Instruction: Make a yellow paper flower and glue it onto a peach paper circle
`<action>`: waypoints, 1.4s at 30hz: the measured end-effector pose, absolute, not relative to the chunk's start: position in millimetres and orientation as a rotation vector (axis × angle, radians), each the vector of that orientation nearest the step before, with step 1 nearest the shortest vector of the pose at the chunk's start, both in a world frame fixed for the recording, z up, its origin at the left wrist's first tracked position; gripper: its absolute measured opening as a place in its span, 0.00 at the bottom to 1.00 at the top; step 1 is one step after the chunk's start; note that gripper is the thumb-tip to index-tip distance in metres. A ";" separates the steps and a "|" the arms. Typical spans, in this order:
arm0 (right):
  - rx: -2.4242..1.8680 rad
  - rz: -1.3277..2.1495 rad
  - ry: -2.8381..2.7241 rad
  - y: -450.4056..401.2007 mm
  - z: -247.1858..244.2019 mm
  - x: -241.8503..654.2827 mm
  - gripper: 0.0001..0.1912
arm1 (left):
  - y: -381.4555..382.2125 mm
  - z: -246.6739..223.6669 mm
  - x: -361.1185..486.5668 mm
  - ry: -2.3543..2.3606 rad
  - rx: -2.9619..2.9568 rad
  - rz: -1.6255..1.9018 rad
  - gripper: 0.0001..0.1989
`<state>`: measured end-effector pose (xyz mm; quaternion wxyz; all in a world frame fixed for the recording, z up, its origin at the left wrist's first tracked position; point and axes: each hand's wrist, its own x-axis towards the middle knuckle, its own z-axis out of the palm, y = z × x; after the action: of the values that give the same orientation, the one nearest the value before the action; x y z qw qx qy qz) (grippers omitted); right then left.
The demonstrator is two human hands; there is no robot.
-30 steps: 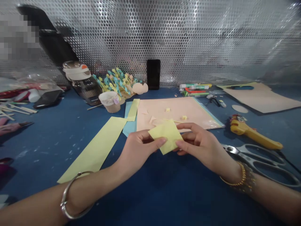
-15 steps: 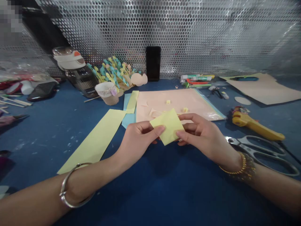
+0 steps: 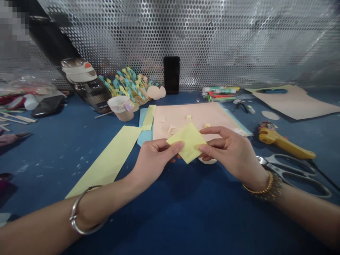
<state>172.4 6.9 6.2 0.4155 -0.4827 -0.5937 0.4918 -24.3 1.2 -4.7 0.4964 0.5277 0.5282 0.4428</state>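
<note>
A small yellow paper square [image 3: 189, 141] is held up cornerwise between both hands above the blue table. My left hand [image 3: 156, 156] pinches its left side, thumb on the front face. On its right side my right hand [image 3: 230, 150] grips with thumb in front, the other fingers partly curled behind. Beyond the square lies a pink paper sheet [image 3: 196, 110] bearing paper scraps and small yellow bits. A long yellow paper strip [image 3: 106, 159] rests beside my left forearm. Part of a pale round piece [image 3: 208, 161] shows below my right fingers.
Silver scissors [image 3: 292, 170] and a yellow-handled tool [image 3: 289, 143] with a cord lie at the right. Behind are a paper cup [image 3: 121, 108], a bottle [image 3: 91, 92], colourful paper stars [image 3: 127, 83], a phone [image 3: 171, 75] and glue sticks [image 3: 219, 90]. Pliers [image 3: 13, 139] lie left.
The yellow square has turned slightly and now sits more evenly on its corner. The pale round piece beneath my right hand shows more. The camera view has shifted a little.
</note>
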 end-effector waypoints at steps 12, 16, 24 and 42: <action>-1.246 1.520 -1.566 6.9 1.6 159.4 0.17 | 3.1 -7.7 -26.3 1.161 1.143 1.153 0.10; -1.235 1.513 -1.557 6.8 1.3 158.5 0.16 | 1.8 -7.1 -26.9 1.127 1.117 1.165 0.09; -1.214 1.568 -1.680 0.6 4.3 151.8 0.16 | 1.3 -6.1 -26.2 1.122 1.096 1.160 0.10; -1.175 1.240 -1.529 10.2 6.8 168.2 0.19 | 2.2 -2.8 -27.3 1.147 1.344 0.854 0.08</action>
<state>168.2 10.2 6.8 0.4121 -0.4670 -0.6077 0.4927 -27.3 2.2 -2.8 0.5560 0.5692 0.4860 0.3616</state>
